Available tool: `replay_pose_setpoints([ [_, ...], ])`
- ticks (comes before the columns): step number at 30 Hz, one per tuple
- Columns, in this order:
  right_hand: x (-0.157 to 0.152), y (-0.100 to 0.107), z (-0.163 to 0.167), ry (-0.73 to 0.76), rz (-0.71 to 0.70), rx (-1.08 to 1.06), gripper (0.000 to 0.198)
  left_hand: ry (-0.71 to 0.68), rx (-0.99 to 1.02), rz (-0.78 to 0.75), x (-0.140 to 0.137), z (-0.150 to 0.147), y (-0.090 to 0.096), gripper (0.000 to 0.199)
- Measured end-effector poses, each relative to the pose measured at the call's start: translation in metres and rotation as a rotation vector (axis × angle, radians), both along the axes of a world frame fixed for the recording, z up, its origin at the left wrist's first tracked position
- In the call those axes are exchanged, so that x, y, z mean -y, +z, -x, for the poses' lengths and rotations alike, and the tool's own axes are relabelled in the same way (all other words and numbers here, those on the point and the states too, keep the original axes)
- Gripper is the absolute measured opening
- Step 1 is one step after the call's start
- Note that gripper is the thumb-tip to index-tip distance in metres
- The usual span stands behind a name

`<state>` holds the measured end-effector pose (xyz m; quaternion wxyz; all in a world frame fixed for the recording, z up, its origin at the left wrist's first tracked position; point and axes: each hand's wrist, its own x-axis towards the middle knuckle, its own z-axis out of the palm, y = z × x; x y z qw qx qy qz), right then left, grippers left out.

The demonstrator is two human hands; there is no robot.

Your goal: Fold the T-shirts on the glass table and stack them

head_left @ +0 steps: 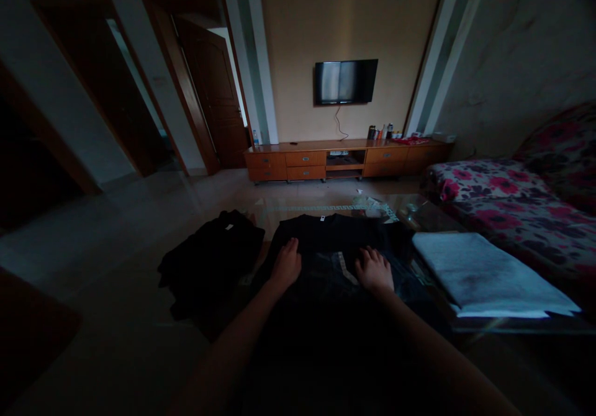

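Note:
A black shirt [321, 230] lies spread over the glass table, its neckline with a small white label pointing away from me. My left hand [287, 264] rests on the left part of the dark cloth, fingers stretched forward. On the right, my right hand [375, 270] lies palm down with its fingers slightly apart. Between the hands, a pale printed strip [345, 268] shows on a dark, faintly shiny surface; whether this is clear plastic or cloth I cannot tell. The lower part of the shirt is lost in shadow.
A heap of black clothing [216, 257] lies to the left. On the right is a folded light-blue cloth or sheet stack [488, 273], near a flowered sofa [503, 211]. Beyond the glass table [274, 207] stand a low wooden cabinet [305, 158] and a wall television [346, 82].

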<state>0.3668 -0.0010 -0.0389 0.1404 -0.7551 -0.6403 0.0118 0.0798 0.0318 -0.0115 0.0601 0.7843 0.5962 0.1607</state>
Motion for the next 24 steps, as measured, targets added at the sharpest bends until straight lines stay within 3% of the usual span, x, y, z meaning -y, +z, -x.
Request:
replay_pose_setpoints([
  [4,0.0,-0.001,-0.001,-0.003,-0.005,-0.005,0.055,-0.083,-0.03,0.286,-0.003,-0.007,0.0,0.066],
  [7,-0.001,-0.002,-0.001,-0.001,-0.013,0.001,0.055,-0.151,0.06,0.442,-0.012,0.012,0.012,0.073],
  [10,-0.001,-0.002,-0.002,0.001,-0.018,0.008,0.055,-0.129,0.044,0.352,-0.022,0.052,0.029,0.095],
  [13,-0.001,-0.001,-0.002,0.001,-0.021,0.007,0.055,0.084,-0.192,0.369,-0.023,0.094,0.038,0.109],
  [15,-0.001,-0.001,-0.001,0.0,-0.009,0.004,0.055,0.15,-0.252,0.404,-0.019,0.113,0.036,0.102],
  [19,0.0,-0.001,-0.001,-0.002,0.001,0.002,0.055,0.096,-0.237,0.432,-0.009,0.127,0.028,0.068],
  [24,0.001,0.001,-0.001,-0.003,0.004,0.009,0.055,0.106,-0.26,0.418,0.003,0.121,0.027,0.062],
])
